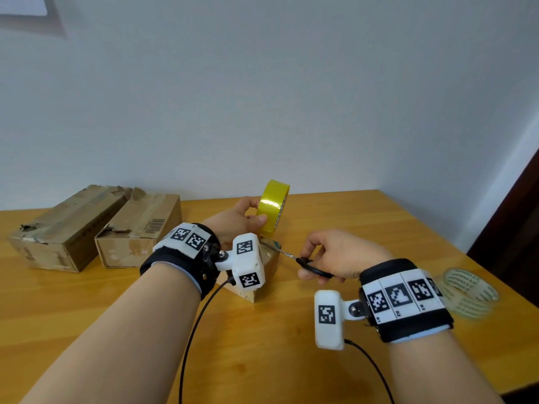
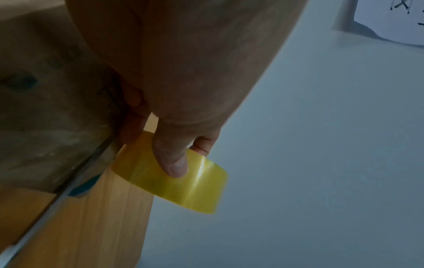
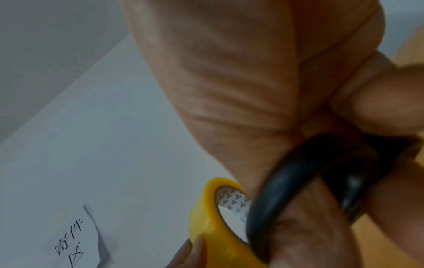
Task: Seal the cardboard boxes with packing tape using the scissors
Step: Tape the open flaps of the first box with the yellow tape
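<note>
A wooden table (image 1: 379,228) stands against plain pale walls (image 1: 262,97) in a corner.

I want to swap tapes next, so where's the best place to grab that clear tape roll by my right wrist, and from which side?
The clear tape roll seems to lie flat on the table, hole up, just right of the right hand, though it is blurred. Come from above: thumb in the core, fingers over the outer rim. The right hand holds the scissors, so free it first.

Right hand (image 3: 263,90) grips black scissors (image 3: 298,181) beside the yellow tape roll (image 3: 206,226).
</note>
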